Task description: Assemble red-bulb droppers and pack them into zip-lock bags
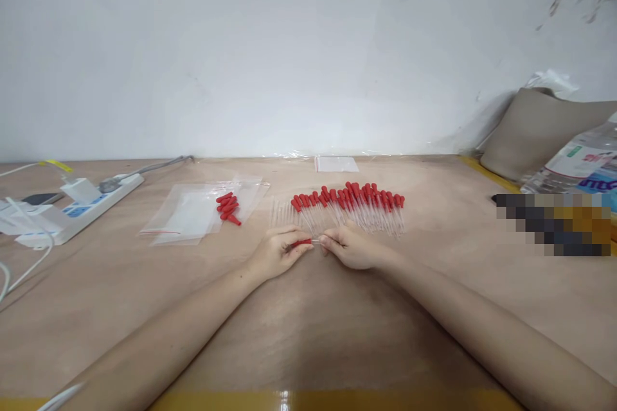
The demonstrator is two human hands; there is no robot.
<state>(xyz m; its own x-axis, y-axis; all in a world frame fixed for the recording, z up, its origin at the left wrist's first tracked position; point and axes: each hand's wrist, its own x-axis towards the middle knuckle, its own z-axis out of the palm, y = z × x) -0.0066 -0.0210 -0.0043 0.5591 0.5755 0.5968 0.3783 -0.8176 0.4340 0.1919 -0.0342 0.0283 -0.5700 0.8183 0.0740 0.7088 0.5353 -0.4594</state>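
Between the fingers of my left hand (pixel 278 253) is a red rubber dropper bulb (pixel 302 243). My right hand (pixel 351 246) pinches a thin clear glass tube (pixel 315 241), whose end meets the bulb's open end; how far it sits inside I cannot tell. Just beyond my hands lies a row of droppers (pixel 357 199), clear tubes with red bulbs on their far ends. Several bare glass tubes (pixel 280 210) lie at the left of that row. A small pile of loose red bulbs (pixel 227 207) rests on clear plastic bags.
Flat zip bags (pixel 178 212) lie left of the droppers, and a small white zip bag (pixel 336 164) is near the wall. A white power strip (pixel 81 212) with cables is at far left. Right are a plastic bottle (pixel 573 157), a grey-brown sheet (pixel 518 135) and a pixelated item (pixel 554 225).
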